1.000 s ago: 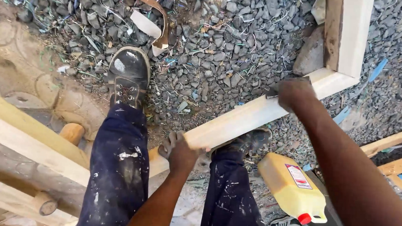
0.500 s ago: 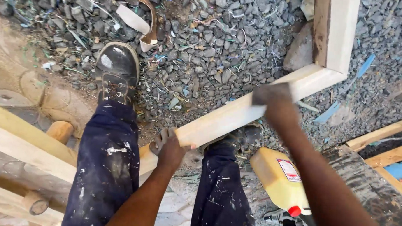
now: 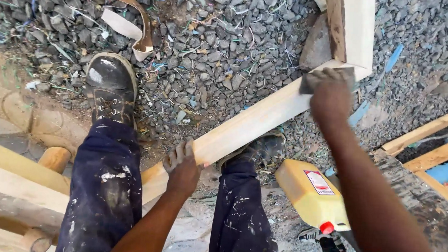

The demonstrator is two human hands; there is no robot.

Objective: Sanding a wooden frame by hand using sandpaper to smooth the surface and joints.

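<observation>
- Our left hand (image 3: pixel 183 165) curls its fingers over the near edge of the pale wooden beam (image 3: pixel 249 124), gripping it.
- Our right hand (image 3: pixel 330 93) presses a dark sanding pad (image 3: pixel 321 78) flat on the beam's far end.
- The beam's long axis runs from lower left to upper right over gravel (image 3: pixel 222 50), meeting an upright board (image 3: pixel 358 26) at a corner.
- A yellow bottle (image 3: pixel 311 195) crowds the right; open gravel lies left.

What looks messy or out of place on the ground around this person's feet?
A loose, curled strap lies discarded on the gravel, among scattered scraps of wire and blue plastic bits. The trousers are spattered with white paint. The wooden beam under both hands looks clean and whole.
</observation>
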